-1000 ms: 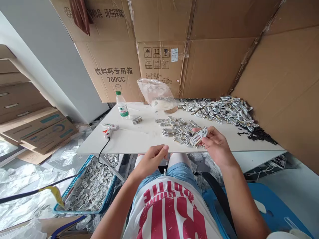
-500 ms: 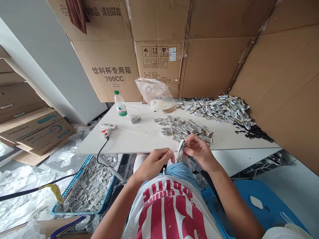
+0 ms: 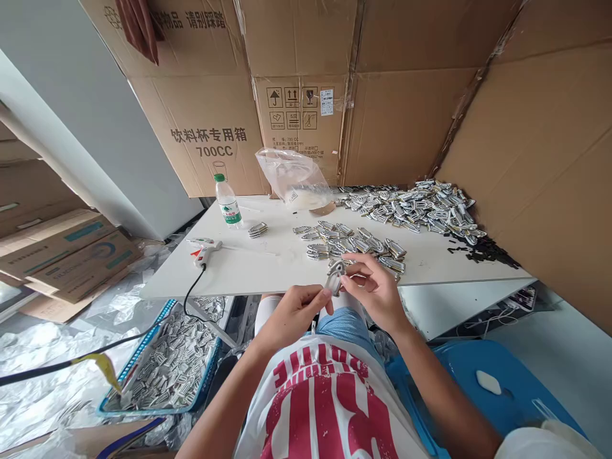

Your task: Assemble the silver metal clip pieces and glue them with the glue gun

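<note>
A small silver-and-white flat badge-like piece (image 3: 336, 278) is being held just off the near edge of the white table (image 3: 248, 268), above the person's lap. The right hand (image 3: 375, 293) is pinching it from the right with thumb and fingertips, and the left hand (image 3: 292, 311) is closing its thumb and forefinger on the piece's lower left edge, the other fingers curled in.

Just beyond the hands, a loose spread of similar silver pieces (image 3: 354, 245) is lying on the table, and a far bigger heap (image 3: 415, 207) is piled at the far right against the cardboard. By the look of it, most of the stock is waiting to be handled. Down on the left, a blue plastic basket (image 3: 157, 405) is sitting on the floor, already well filled with such pieces, so a good share seems done.

Farther left on the table, a white hot-glue gun (image 3: 204, 247), a small stack of pieces (image 3: 258, 230), a green-capped water bottle (image 3: 227, 203) and a clear plastic bag (image 3: 296, 178) are resting.
</note>
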### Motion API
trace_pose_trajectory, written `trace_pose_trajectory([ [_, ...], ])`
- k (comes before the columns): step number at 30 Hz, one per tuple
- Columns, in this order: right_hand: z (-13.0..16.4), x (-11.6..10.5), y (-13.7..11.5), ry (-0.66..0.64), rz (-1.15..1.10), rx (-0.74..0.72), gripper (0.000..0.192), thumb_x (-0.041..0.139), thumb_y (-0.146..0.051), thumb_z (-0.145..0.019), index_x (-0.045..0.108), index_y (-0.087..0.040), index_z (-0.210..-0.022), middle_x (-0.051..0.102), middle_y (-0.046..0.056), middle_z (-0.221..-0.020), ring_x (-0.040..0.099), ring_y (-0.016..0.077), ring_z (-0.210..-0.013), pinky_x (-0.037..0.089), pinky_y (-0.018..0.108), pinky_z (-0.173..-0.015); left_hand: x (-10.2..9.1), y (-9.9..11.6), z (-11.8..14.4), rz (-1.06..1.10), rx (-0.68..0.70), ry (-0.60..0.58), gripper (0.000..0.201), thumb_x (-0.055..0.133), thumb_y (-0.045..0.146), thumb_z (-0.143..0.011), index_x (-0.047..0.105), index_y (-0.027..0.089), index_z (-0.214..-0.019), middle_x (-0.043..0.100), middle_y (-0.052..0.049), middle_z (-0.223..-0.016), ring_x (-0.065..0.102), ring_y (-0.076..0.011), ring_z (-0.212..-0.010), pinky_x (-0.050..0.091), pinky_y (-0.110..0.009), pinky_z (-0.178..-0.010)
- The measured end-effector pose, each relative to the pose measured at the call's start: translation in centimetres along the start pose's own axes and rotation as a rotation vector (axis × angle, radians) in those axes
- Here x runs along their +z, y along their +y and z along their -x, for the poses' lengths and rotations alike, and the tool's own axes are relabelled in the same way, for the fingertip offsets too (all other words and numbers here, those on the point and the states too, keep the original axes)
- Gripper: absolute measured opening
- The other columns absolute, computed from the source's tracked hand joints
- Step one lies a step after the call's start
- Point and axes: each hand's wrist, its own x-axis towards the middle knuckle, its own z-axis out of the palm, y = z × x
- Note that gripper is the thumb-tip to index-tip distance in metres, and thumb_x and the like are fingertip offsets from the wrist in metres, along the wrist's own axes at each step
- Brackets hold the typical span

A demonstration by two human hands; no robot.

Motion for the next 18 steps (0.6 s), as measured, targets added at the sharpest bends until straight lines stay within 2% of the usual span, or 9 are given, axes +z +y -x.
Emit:
trace_pose_trajectory([
  [4, 0.3, 0.7, -0.3, -0.005, 0.043, -0.043, 0.034, 0.078, -0.038, -0.099, 0.076, -0.031, -0.132, 0.079, 0.004, -0.104, 0.076, 0.022, -0.097, 0.069, 0.038, -0.09, 0.0, -0.2, -0.1, 0.002, -0.044, 0.001, 0.06, 0.05, 0.064, -0.11, 0.074, 0.017, -0.082, 0.03, 0.005, -0.062, 0.024, -0.013, -0.06, 0.02, -0.031, -0.058],
  [11, 0.4, 1.0, -0.6, -0.017, 0.06, -0.077, 0.032, 0.075, -0.034, -0.101, 0.075, -0.029, -0.133, 0.078, 0.004, -0.104, 0.076, 0.0196, -0.096, 0.067, 0.033, -0.088, -0.2, -0.4, -0.5, -0.014, -0.06, 0.012, 0.063, 0.051, 0.07, -0.107, 0.076, 0.017, -0.084, 0.026, 0.005, -0.063, 0.022, -0.0137, -0.062, 0.018, -0.031, -0.059],
  [18, 0.2, 1.4, -0.8, -0.055, -0.037, -0.061, 0.028, 0.078, -0.034, -0.098, 0.074, -0.03, -0.125, 0.075, 0.003, -0.105, 0.075, 0.0193, -0.096, 0.067, 0.035, -0.089, -0.2, -0.5, -0.8, -0.074, -0.094, 0.058, 0.064, 0.05, 0.07, -0.107, 0.076, 0.016, -0.083, 0.031, 0.004, -0.064, 0.023, -0.0126, -0.06, 0.019, -0.031, -0.058],
])
